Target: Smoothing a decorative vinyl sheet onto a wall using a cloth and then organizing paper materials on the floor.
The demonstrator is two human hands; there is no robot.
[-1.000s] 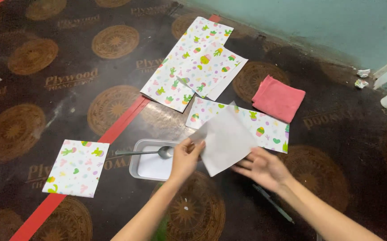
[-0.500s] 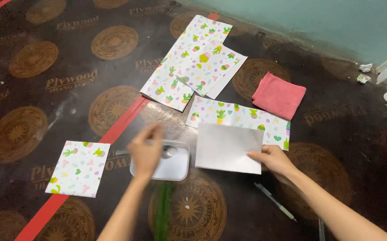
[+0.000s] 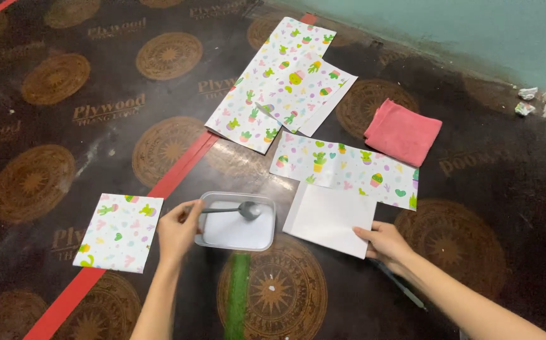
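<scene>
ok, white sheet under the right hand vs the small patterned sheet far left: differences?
The white sheet shows a plain blank face; the small patterned sheet shows cacti and hearts. The white one is pinned at a corner by the right hand and overlaps another patterned piece; the small one lies alone, untouched. Both lie flat.

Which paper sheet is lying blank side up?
The plain white sheet under the right hand, beside the tray. All the other sheets show their cactus print.
</scene>
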